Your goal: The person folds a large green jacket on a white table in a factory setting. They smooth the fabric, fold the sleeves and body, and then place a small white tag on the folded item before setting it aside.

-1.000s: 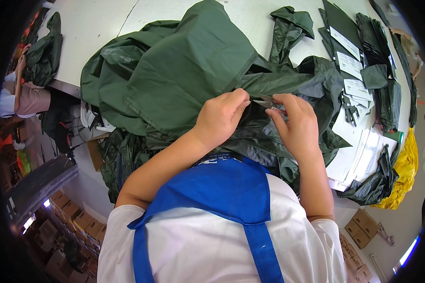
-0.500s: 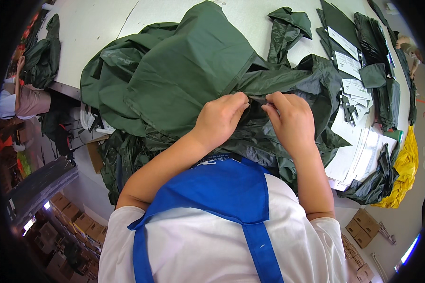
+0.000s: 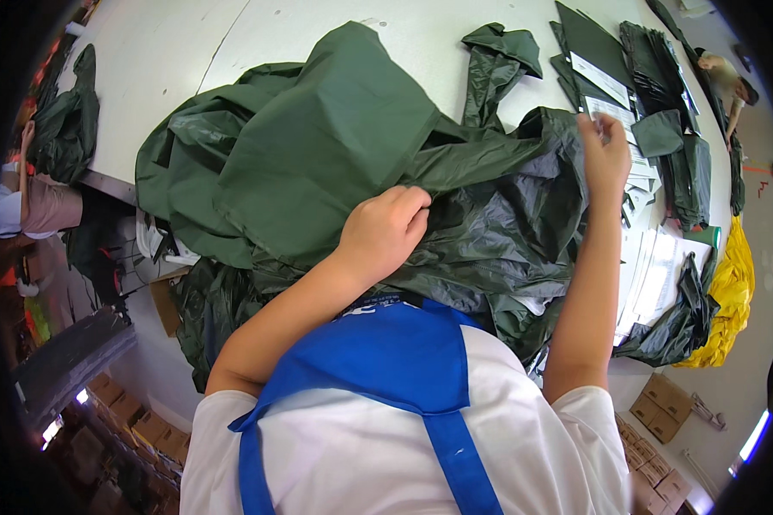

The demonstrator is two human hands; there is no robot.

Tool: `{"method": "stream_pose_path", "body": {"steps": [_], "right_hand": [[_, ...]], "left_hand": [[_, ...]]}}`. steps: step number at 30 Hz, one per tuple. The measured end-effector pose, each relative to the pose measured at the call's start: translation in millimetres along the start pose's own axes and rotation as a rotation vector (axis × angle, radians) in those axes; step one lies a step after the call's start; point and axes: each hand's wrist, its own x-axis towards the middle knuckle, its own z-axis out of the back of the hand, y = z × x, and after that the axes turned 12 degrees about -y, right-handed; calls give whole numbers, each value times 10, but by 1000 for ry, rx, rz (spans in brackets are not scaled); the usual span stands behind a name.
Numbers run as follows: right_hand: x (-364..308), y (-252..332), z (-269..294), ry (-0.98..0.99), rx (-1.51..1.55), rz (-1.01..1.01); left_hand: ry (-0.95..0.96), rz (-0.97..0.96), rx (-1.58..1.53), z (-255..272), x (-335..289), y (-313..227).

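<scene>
A large heap of dark green coated fabric point(image 3: 318, 154), rumpled like a rain garment, lies across the table in front of me. Its shinier, darker inner side point(image 3: 507, 223) shows between my hands. My left hand point(image 3: 385, 230) is closed at the fabric's edge near the middle, fingers curled down on it. Raised at the right end of the heap, beside some white paper slips, my right hand point(image 3: 607, 159) has thumb and fingers pinched together. What it pinches, if anything, is too small to make out.
The white table point(image 3: 232, 34) also bears a twisted green piece point(image 3: 498, 69), folded dark green pieces point(image 3: 687, 172) and white papers point(image 3: 648, 275). Yellow fabric point(image 3: 730, 300) hangs at the right edge. Other people are at the far left and far right. Cardboard boxes point(image 3: 661, 408) stand below.
My right hand has moved away from my left, rightward and farther up, to the heap's right end. My left hand has shifted slightly left and nearer, staying on the fabric.
</scene>
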Motion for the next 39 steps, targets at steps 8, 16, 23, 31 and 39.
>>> {"method": "stream_pose_path", "body": {"steps": [8, 16, 23, 31, 39], "right_hand": [[266, -998, 39, 550, 82, -556], [-412, -341, 624, 84, 821, -555], [-857, -362, 1090, -31, 859, -386], [-674, -300, 1297, 479, 111, -406], [-841, -49, 545, 398, 553, -545]], "left_hand": [[549, 130, 63, 375, 216, -160], [430, 230, -476, -473, 994, -405], [685, 491, -881, -563, 858, -603], [714, 538, -762, -456, 309, -366], [443, 334, -390, -269, 127, -368]]}}
